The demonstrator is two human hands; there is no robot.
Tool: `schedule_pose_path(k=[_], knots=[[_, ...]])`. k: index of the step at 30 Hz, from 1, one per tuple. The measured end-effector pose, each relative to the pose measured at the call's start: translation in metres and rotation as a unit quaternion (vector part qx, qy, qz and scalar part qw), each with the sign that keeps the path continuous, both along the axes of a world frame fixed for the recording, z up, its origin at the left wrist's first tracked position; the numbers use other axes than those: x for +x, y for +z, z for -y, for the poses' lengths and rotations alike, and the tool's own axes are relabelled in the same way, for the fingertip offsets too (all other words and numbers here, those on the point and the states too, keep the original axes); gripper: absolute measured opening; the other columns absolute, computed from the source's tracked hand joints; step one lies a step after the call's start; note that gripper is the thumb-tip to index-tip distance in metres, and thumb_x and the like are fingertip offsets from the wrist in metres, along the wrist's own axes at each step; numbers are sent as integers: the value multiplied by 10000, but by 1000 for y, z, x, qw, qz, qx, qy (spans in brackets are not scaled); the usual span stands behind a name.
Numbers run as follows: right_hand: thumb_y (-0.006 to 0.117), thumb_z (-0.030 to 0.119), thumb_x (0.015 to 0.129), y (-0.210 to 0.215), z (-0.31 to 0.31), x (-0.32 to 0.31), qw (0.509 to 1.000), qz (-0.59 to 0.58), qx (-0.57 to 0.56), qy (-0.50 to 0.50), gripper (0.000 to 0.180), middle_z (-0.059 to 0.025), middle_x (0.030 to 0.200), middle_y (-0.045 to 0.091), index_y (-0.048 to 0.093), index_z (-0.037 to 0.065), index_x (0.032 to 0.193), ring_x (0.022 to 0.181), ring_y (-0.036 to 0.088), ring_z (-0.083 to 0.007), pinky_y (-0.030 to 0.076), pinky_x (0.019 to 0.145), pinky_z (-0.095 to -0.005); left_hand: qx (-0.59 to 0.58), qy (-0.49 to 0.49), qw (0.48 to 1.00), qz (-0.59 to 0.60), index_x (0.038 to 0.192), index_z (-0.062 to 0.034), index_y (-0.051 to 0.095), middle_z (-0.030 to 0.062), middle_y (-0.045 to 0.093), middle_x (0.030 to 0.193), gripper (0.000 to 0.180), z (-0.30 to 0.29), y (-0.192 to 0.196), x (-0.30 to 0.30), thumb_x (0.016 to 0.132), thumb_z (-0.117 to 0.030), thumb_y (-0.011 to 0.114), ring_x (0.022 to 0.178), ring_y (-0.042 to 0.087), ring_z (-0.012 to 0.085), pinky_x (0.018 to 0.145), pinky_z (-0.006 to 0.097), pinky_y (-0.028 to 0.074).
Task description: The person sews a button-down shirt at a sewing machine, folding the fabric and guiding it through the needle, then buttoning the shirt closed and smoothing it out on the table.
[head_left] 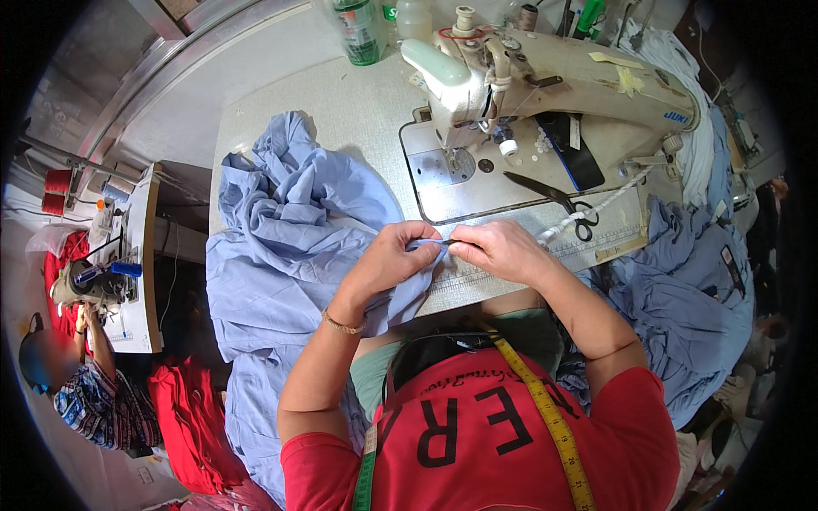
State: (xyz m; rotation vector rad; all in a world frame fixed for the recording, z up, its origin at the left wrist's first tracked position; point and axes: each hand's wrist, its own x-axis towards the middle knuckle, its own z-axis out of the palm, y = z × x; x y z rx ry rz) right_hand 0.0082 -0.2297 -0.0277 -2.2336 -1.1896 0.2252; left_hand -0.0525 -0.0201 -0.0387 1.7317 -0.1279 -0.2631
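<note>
— Pinched between the fingertips of the left hand (pixel 388 255) and the right hand (pixel 503 249), at the middle of the frame, a small fold of the light blue fabric (pixel 290 247) is held; both grips are closed on it.

— Which step is judged to be in hand?

— An edge seems to be folded or picked at before stitching. Next, the fold would likely need to be carried up to the needle of the sewing machine (pixel 545 85), upper centre.

— What cannot be made out?

— The pinched spot itself: whether thread or a thin tool is held there cannot be told. The black scissors (pixel 554 200) lie untouched just above.
</note>
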Motion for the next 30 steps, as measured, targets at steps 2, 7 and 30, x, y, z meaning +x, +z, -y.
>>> schedule_pose_path(k=[2, 7, 30], knots=[[551, 342, 900, -1, 1, 0, 999, -36, 14, -8, 258, -184, 715, 594, 591, 88, 926, 710, 587, -392, 449, 600, -467, 0, 1, 1000, 2, 907, 9, 646, -54, 580, 777, 120, 0, 0, 0, 863, -103, 641, 719, 496, 29, 650, 201, 432], [554, 353, 900, -5, 3, 2, 993, -93, 64, -23, 273, -186, 718, 590, 584, 82, 909, 705, 584, -392, 445, 595, -458, -1, 5, 1000, -7, 911, 9, 647, -53, 580, 776, 127, -1, 0, 0, 862, -109, 646, 720, 494, 29, 656, 203, 430], [621, 234, 908, 6, 6, -13, 915, -361, 179, -37, 279, -13, 857, 596, 573, -13, 1027, 700, 533, -116, 454, 641, -292, 209, 99, 892, 388, 886, -33, 578, 110, 563, 817, 199, 14, 4, -15, 721, 21, 675, 721, 578, 292, 622, 370, 474]])
